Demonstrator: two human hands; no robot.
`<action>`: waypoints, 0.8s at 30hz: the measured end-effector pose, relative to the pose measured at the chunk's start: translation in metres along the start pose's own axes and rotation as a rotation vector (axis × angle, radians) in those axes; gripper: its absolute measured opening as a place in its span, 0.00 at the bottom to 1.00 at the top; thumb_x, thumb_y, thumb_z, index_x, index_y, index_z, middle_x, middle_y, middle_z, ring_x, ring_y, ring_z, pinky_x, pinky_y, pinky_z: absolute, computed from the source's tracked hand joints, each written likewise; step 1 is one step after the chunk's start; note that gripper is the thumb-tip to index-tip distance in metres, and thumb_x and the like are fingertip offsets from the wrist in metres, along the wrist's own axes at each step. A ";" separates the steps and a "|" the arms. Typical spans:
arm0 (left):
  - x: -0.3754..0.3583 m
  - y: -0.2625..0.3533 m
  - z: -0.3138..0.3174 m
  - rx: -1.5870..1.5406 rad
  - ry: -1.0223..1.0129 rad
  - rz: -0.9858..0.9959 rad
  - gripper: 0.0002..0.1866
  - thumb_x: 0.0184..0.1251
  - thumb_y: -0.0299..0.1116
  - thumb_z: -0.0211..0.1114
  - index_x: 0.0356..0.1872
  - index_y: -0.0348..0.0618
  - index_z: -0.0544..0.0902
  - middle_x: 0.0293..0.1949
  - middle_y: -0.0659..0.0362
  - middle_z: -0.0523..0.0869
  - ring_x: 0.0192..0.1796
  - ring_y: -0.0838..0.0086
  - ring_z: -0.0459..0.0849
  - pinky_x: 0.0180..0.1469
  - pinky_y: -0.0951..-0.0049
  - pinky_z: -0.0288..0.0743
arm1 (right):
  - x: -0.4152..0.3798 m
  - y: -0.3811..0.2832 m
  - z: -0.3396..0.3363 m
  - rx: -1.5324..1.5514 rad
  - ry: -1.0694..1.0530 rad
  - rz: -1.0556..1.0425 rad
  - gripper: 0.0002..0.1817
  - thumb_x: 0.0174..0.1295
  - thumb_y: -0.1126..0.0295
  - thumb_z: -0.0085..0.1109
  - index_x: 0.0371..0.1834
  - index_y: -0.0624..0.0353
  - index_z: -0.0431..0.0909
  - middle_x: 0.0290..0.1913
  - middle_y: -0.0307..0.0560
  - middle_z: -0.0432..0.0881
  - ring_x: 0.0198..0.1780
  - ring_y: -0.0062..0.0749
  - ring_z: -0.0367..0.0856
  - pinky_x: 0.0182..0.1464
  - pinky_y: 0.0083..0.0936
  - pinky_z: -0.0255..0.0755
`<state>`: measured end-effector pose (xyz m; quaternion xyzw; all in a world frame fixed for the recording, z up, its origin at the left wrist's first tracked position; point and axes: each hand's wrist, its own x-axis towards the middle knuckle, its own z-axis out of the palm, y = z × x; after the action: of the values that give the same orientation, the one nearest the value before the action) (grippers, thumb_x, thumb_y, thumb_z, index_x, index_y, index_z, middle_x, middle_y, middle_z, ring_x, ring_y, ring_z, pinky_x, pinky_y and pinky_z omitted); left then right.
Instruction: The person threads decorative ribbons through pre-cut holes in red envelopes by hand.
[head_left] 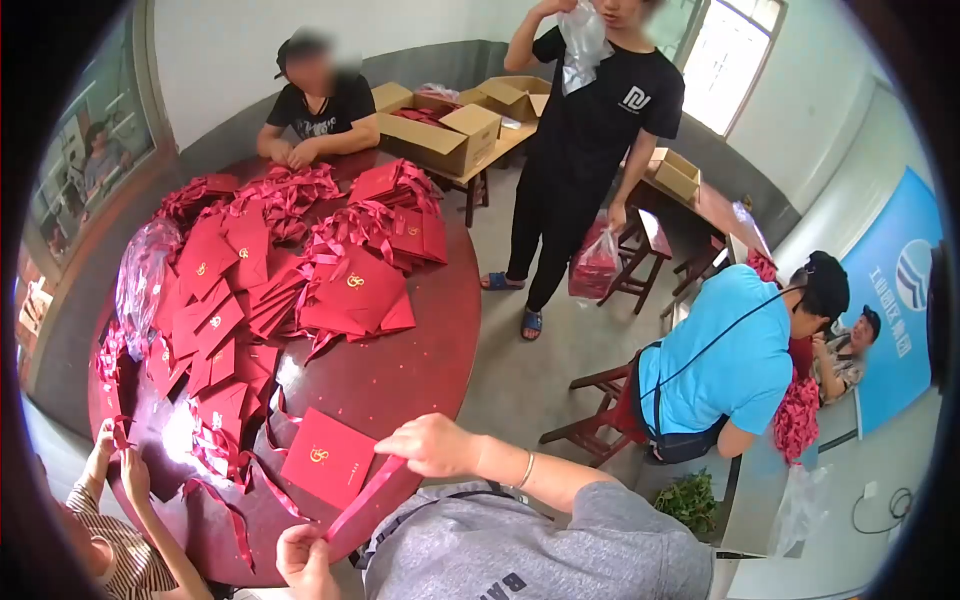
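My right hand (435, 445), with a bracelet on its wrist, pinches one end of a red ribbon (362, 498) at the edge of a flat red gift bag (328, 457) with a gold emblem. The ribbon runs taut down to my left hand (305, 560), whose fingers are closed on its other end near the table's front edge. That gift bag lies face up on the round red table (440, 330). Loose ribbons (225, 515) trail just left of it. Beyond spreads a large heap of similar red gift bags (355, 285) with ribbons.
A person in stripes works ribbon with their hands (128, 460) at the left. Another person (325, 110) sits across the table. Someone standing holds plastic bags (597, 262). Cardboard boxes (440, 135) rest on a bench behind. A person in blue (720, 350) sits at the right.
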<state>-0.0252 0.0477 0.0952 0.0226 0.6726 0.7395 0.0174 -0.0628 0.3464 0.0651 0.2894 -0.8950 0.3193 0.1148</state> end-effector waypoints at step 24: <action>0.018 -0.023 -0.048 -0.044 0.300 0.019 0.11 0.64 0.17 0.57 0.46 0.38 0.78 0.37 0.64 0.78 0.34 0.85 0.73 0.36 0.86 0.67 | -0.011 0.045 -0.007 -0.026 -0.053 0.299 0.21 0.51 0.76 0.52 0.52 0.58 0.79 0.47 0.50 0.84 0.49 0.47 0.83 0.51 0.40 0.78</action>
<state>-0.0456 0.0029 0.0679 -0.0821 0.6510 0.7492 -0.0898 -0.0804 0.3845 0.0437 0.1596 -0.9349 0.3137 0.0461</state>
